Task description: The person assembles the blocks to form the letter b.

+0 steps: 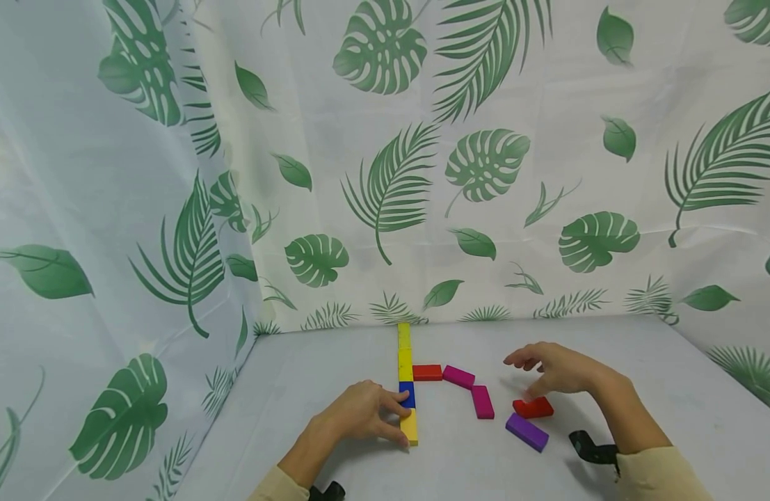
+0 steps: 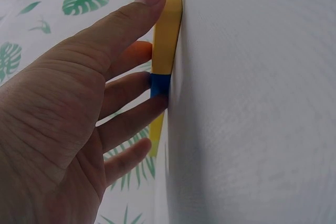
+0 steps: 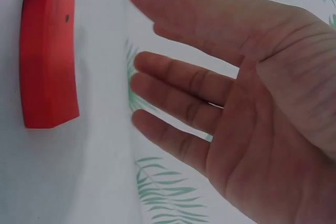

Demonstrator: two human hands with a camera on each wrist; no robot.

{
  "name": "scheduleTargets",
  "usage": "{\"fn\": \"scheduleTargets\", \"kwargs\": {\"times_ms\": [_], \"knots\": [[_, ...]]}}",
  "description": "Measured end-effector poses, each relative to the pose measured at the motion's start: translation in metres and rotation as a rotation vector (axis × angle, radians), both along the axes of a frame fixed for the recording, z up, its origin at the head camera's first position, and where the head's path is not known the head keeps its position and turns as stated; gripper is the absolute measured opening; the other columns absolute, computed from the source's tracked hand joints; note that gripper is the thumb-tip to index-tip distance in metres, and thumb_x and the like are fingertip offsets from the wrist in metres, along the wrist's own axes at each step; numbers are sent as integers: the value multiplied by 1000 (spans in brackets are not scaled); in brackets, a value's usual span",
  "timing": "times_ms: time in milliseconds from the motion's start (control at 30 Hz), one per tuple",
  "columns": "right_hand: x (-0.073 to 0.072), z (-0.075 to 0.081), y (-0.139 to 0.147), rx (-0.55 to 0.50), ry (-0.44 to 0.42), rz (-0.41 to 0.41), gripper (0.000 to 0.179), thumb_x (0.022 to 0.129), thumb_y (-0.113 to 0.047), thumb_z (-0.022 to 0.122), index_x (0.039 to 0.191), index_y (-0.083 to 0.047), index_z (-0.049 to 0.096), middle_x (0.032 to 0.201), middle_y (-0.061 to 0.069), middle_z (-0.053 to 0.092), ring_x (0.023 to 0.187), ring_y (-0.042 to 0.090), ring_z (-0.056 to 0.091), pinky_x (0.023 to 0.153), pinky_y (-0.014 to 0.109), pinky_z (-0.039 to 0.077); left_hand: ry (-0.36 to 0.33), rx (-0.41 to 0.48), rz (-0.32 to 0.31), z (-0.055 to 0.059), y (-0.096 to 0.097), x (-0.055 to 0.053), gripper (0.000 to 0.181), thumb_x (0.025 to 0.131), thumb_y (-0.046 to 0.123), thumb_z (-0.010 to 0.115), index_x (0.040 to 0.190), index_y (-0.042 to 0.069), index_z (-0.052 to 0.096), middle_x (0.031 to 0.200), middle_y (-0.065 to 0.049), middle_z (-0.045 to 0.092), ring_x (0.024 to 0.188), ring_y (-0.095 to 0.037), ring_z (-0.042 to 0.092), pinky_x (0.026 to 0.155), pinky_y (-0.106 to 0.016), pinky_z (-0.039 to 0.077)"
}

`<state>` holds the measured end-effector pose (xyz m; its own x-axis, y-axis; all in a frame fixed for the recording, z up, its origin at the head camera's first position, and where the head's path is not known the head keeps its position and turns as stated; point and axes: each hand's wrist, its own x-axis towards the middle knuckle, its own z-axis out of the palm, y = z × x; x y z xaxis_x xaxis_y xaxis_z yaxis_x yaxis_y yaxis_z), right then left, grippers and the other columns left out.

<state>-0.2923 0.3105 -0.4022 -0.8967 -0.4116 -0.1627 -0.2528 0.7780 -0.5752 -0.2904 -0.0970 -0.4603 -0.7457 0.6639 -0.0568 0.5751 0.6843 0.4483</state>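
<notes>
A straight column of blocks runs from the wall towards me in the head view: two yellow blocks (image 1: 405, 355), a blue block (image 1: 410, 390) and a nearer yellow block (image 1: 412, 433). My left hand (image 1: 362, 412) lies along its left side, thumb at the near end of that yellow block (image 2: 169, 30), extended fingers against the blue one (image 2: 160, 83). My right hand (image 1: 566, 369) hovers over a curved red block (image 1: 538, 408), its fingers loosely spread around nothing. In the right wrist view this red block (image 3: 50, 59) sits apart from the hand (image 3: 236, 103).
A straight red block (image 1: 427, 373) adjoins the column's right side. Two magenta blocks (image 1: 458, 377) continue from it, bending towards me. A purple block (image 1: 526, 432) lies just in front of the curved red one. Leaf-printed sheets (image 1: 385, 278) enclose the white table (image 1: 334, 355) behind and beside it.
</notes>
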Motion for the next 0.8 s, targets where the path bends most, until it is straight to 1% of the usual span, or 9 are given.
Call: {"fn": "scheduleTargets", "kwargs": {"times_ms": [167,300,433,533,633,800], "knots": [[-1,-3,-1,73,-84,-36,57,75,-15,92,129,-16,72,121,7,67,112,28,58,83,46,59,-15,-3,8,0,1,0,58,74,66,83,125,39,74,138,22,64,134,-9,60,100,-27,50],[-2,-10,-4,109,-143,-55,46,73,-12,92,115,-21,75,111,4,65,106,24,56,83,45,57,-14,-5,7,-1,0,0,58,74,66,83,125,39,74,138,22,64,133,-8,60,101,-28,50],[-2,-17,-6,114,-174,-41,39,71,-6,93,102,-22,74,100,3,63,98,23,56,81,42,57,-10,-8,5,-1,1,0,58,74,66,82,126,40,74,138,22,64,132,-7,61,100,-28,50],[-3,-21,-7,99,-184,-17,38,71,-2,92,99,-20,72,96,3,65,96,23,56,80,41,55,-10,-10,7,0,1,1,58,75,66,82,125,40,74,138,22,64,133,-8,61,100,-28,50],[-4,-24,-7,88,-183,1,38,71,0,91,98,-18,71,95,3,65,95,23,56,79,41,55,-12,-9,12,0,1,1,57,74,66,83,125,40,74,138,22,64,133,-9,61,101,-29,50],[-4,-26,-8,91,-167,-1,36,73,1,89,97,-19,71,95,3,65,95,24,56,78,41,54,-19,0,17,0,1,1,57,74,65,83,124,40,75,138,22,64,134,-9,60,102,-30,51]]}}
